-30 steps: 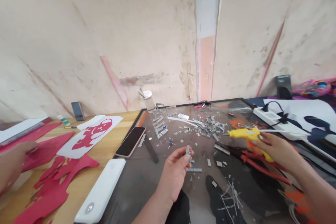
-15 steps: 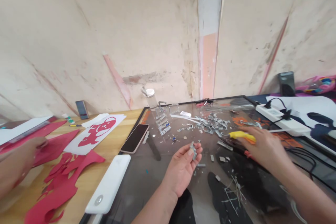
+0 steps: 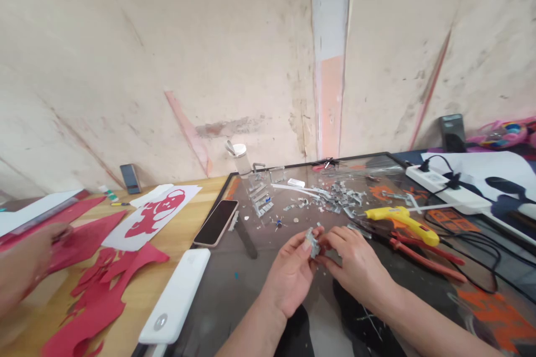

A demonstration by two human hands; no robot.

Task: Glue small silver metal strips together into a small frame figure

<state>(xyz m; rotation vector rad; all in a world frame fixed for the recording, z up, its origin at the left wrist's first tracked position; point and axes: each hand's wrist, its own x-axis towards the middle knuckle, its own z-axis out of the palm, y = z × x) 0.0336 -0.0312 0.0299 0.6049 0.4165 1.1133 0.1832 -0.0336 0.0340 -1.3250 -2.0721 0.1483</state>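
My left hand [image 3: 291, 268] pinches a small, jagged grey piece [image 3: 312, 242] between thumb and fingers, just above the dark glass tabletop. From the other side, my right hand [image 3: 352, 254] is closed with its fingertips at the same piece; how much of it they grip is partly hidden. Right of my hands lies a yellow glue gun [image 3: 402, 220] with a clear stick out of its back. Red-handled pliers [image 3: 427, 256] rest beside it. Beyond my hands spreads a pile of grey scraps [image 3: 341, 198], with a small clear and grey stepped structure [image 3: 260, 198] to its left.
A phone [image 3: 216, 223], a white power bank [image 3: 176, 295] and a lidded jar [image 3: 240, 157] stand or lie to the left. A power strip [image 3: 446, 189] with cables is at right. At far left another person's hand [image 3: 33, 262] is on red paper [image 3: 90, 234].
My right hand has let go of the glue gun, now lying on the table, and has come left to the grey piece. My left hand keeps holding that piece.
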